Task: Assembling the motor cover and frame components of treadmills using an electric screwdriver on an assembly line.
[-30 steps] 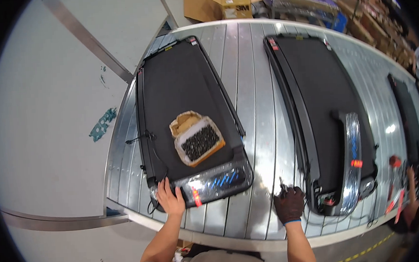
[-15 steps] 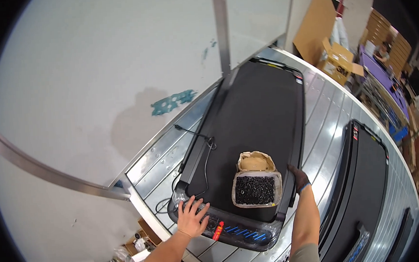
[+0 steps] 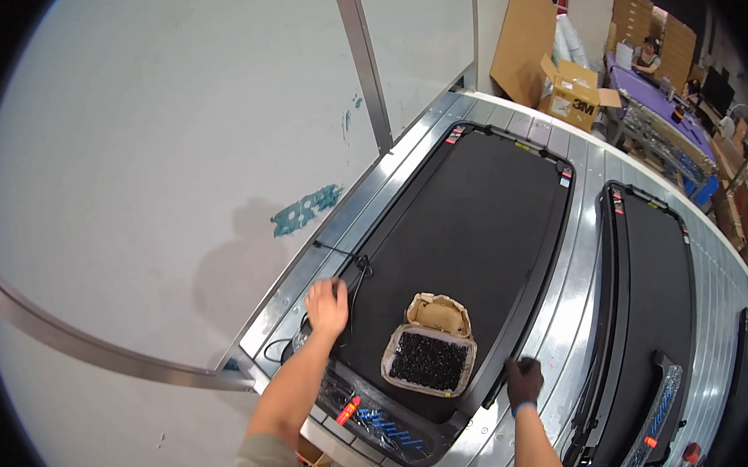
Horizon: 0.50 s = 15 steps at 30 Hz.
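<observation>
Leftmost, beyond the table's edge, you faced a pale wall (image 3: 146, 145), its outer part lost in the black rim of the lens. Your left forearm rose from the lower edge, slanting up and rightward out of a sleeve (image 3: 264, 464), and it covered the left end of the wrapped console panel (image 3: 385, 421). Your left hand (image 3: 327, 309) was bare, its back toward the camera and its fingers bent forward over the left rail of the nearest black treadmill (image 3: 476, 219). Its fingertips were hard to make out, so I cannot tell whether they pinched anything. Beside them ran a black cable (image 3: 364, 265), partly hidden by the hand.

That treadmill lay flat and aslant on the slatted metal table (image 3: 576, 238), between your two hands, which were well apart. On its belt, near the console panel, sat an open container (image 3: 425, 390) of small black pieces, too fine to tell one from another.

Your right forearm came up almost straight from the lower edge. Your right hand (image 3: 525, 380) wore a dark glove and was curled just beside the treadmill's right rail; dark against dark, I cannot tell whether it touched the rail or held something.

Further right, a second treadmill (image 3: 654, 259) was cut off by the lower edge, and a third one (image 3: 740, 382) faded into the dark rim. Far behind, a person (image 3: 647, 57) showed only small and partly hidden at a purple-topped bench (image 3: 653, 101).
</observation>
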### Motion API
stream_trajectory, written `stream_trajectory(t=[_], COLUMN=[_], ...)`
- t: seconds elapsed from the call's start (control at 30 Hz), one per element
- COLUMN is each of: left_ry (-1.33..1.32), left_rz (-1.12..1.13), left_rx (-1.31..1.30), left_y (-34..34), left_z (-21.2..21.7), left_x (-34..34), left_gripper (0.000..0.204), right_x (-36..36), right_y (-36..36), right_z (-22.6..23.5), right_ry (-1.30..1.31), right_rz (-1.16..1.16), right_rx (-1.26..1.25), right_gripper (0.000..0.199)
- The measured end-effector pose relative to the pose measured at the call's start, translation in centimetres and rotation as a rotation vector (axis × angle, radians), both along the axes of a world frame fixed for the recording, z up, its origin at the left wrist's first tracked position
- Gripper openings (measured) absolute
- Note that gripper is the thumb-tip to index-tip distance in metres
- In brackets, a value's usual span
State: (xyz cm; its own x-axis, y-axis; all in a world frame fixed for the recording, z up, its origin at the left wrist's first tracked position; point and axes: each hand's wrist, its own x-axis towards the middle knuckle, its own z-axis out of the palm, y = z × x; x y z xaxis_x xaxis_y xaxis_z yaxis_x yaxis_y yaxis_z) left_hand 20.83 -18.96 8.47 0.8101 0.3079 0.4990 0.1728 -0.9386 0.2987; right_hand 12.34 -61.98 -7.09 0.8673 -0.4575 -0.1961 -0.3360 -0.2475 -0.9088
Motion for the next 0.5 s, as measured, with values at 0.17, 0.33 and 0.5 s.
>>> stream_trajectory(t=[0.17, 0.33, 0.5], left_ry=[0.518, -0.111, 0.212], left_rz=[0.482, -0.11, -0.506], left_rx=[-0.433, -0.12, -0.275], left_y=[23.0, 0.1, -1.8], left_z=[-6.2, -9.3, -5.4], left_x=[6.5, 13.6, 11.6], left_gripper=[0.08, 0.031, 0.035], right_x=[-16.8, -30.2, -33.4], right_y=[1.0, -8.9, -2.6], right_z=[3.0, 1.7, 2.3], right_ry=[-0.389, 0.147, 0.293], right_rz=[0.414, 0.176, 0.017], right_rx=[-0.274, -0.626, -0.707], right_gripper=[0.032, 0.045, 0.065])
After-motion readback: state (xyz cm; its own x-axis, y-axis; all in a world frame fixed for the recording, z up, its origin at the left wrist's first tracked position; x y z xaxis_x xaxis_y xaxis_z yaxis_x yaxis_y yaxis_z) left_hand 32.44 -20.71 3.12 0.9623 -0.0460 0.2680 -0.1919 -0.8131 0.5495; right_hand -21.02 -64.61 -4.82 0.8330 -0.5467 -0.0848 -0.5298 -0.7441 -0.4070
